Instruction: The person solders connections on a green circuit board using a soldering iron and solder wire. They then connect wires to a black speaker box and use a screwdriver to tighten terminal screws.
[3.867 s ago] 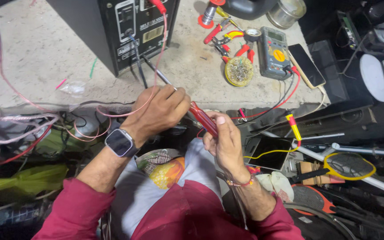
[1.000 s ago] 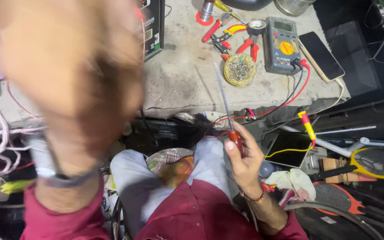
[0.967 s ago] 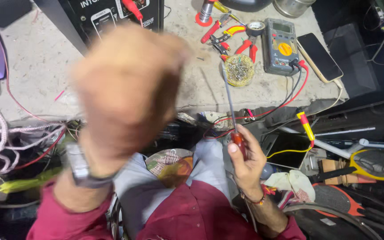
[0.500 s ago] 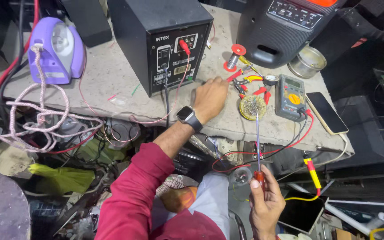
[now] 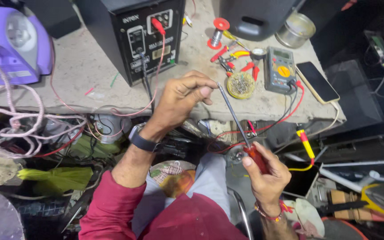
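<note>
A seated person in a red sleeve works a long screwdriver [image 5: 238,124] between both hands above the front edge of the counter [image 5: 90,75]. The right hand [image 5: 265,175] closes around the red handle, low over the lap, while the left hand [image 5: 181,95], which half a second ago reached out flat onto the counter near the pliers, has drawn back and now pinches the metal tip, its fingers [image 5: 203,91] curled shut on the shaft's upper end. The tool slants upward from handle to tip, clear of the counter surface and just in front of the round tin of solder wick [image 5: 241,85].

The pull-back suggests the reach across the counter is over and attention has returned to the screwdriver's tip, perhaps to seat or wipe something on it; what sits between the fingertips is too small to tell.

Behind the hands, a black speaker box [image 5: 134,35] with red and black leads stands toward the counter's rear, a multimeter [image 5: 280,70] and red-handled pliers [image 5: 227,55] lie near the right edge beside a phone [image 5: 318,82], and a purple iron [image 5: 16,42] occupies the far left corner.
</note>
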